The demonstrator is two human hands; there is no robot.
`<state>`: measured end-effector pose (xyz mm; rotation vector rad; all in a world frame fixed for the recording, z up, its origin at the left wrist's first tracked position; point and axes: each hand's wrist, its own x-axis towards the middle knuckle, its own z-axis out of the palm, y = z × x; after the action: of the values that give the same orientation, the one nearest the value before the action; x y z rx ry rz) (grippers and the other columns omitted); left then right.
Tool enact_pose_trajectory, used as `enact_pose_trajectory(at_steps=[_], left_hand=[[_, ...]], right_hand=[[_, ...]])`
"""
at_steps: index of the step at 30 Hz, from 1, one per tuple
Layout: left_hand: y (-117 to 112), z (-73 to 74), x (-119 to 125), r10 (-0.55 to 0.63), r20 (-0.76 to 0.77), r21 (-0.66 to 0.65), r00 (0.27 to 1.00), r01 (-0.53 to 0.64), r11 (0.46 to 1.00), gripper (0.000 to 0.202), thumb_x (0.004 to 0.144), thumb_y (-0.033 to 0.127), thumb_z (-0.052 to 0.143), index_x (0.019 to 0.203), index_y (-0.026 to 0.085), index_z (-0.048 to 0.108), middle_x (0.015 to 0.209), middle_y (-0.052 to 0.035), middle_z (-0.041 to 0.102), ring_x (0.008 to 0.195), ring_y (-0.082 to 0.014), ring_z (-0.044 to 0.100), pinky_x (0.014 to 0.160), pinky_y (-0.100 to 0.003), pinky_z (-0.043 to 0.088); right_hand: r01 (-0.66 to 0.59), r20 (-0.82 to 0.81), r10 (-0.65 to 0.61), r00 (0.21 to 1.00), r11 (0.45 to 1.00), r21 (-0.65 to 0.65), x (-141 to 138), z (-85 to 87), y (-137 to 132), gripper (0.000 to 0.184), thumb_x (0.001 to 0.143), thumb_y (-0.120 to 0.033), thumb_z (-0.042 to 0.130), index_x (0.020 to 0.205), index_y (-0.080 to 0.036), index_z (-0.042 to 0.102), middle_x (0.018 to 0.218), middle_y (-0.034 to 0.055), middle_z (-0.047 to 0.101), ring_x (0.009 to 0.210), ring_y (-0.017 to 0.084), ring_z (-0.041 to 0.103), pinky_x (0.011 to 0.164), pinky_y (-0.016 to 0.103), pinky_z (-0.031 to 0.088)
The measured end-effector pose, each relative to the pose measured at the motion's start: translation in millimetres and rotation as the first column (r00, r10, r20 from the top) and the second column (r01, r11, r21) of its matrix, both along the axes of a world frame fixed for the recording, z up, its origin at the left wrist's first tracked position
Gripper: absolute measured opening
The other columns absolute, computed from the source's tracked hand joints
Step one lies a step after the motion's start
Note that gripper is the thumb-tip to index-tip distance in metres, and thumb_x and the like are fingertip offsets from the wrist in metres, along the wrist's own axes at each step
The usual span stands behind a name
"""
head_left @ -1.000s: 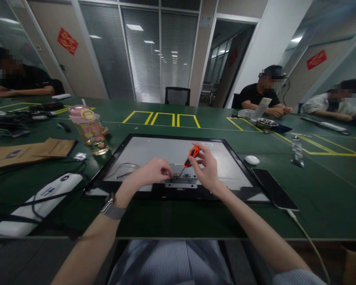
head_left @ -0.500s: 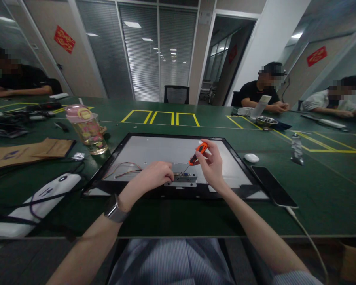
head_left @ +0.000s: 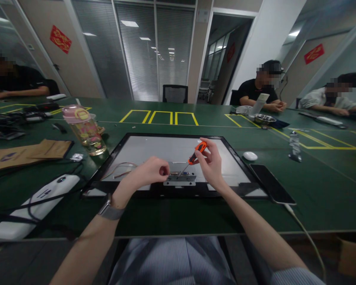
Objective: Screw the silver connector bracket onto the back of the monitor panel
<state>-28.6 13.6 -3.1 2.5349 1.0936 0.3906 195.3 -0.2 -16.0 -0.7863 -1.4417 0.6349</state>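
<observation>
- 2 hands of yours are at work: the right hand (head_left: 211, 163) has its fingertips clamped on an orange-and-black screwdriver (head_left: 197, 153); the left hand (head_left: 152, 171) is curled, and I cannot tell whether it pinches anything.
- For good control, line the thin metal shaft (head_left: 183, 170) up with the spot beneath its tip, press lightly, and steady the work with your left fingers.
- Below and left of your right grip lies the silver metal bracket (head_left: 180, 183), just right of your left fingertips, on the grey, black-framed flat panel (head_left: 154, 147).
</observation>
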Motion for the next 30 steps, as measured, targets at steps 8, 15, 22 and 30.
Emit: enact_pose_trajectory(at_steps=[8, 15, 22, 30], left_hand=[[-4.1, 3.8, 4.0, -0.057, 0.080, -0.041, 0.995, 0.061, 0.997, 0.017, 0.073, 0.014, 0.057, 0.083, 0.016, 0.071, 0.074, -0.0011, 0.068, 0.065, -0.0101, 0.058, 0.062, -0.020, 0.042], [-2.4, 2.6, 4.4, -0.066, 0.027, -0.018, 0.997, 0.067, 0.998, 0.014, 0.077, 0.022, 0.061, 0.076, 0.016, 0.074, 0.073, -0.0026, 0.067, 0.062, -0.0101, 0.057, 0.059, -0.021, 0.039], [-5.9, -0.1, 6.1, -0.039, -0.010, -0.087, 0.999, 0.038, 0.996, 0.019, 0.070, 0.012, 0.057, 0.080, 0.016, 0.073, 0.066, -0.0004, 0.067, 0.059, -0.0099, 0.057, 0.058, -0.020, 0.041], [-7.0, -3.2, 9.5, -0.053, -0.120, 0.042, 0.991, 0.058, 0.997, 0.019, 0.074, 0.012, 0.057, 0.080, 0.019, 0.073, 0.078, -0.0020, 0.067, 0.069, -0.0134, 0.059, 0.066, -0.024, 0.042]], right_hand=[[-0.009, -0.026, 0.009, 1.000, 1.000, -0.005, -0.5, -0.5, 0.6, 0.036, 0.086, -0.028, 0.057, 0.120, -0.031, 0.047, 0.094, 0.0001, 0.048, 0.078, 0.015, 0.063, 0.053, 0.026, 0.061], [0.006, -0.019, -0.006, 1.000, 1.000, -0.001, 0.9, -3.1, 2.4, 0.037, 0.085, -0.027, 0.058, 0.120, -0.030, 0.048, 0.094, -0.0001, 0.050, 0.078, 0.014, 0.064, 0.052, 0.024, 0.059], [-0.003, -0.020, 0.004, 1.000, 1.000, 0.010, -0.1, -2.5, 1.1, 0.037, 0.085, -0.027, 0.058, 0.120, -0.030, 0.048, 0.095, 0.0004, 0.050, 0.078, 0.014, 0.063, 0.051, 0.021, 0.058], [-0.001, -0.007, 0.001, 1.000, 1.000, 0.017, -0.6, -1.7, 0.3, 0.036, 0.086, -0.025, 0.057, 0.121, -0.029, 0.048, 0.095, 0.0008, 0.050, 0.077, 0.014, 0.063, 0.051, 0.023, 0.058]])
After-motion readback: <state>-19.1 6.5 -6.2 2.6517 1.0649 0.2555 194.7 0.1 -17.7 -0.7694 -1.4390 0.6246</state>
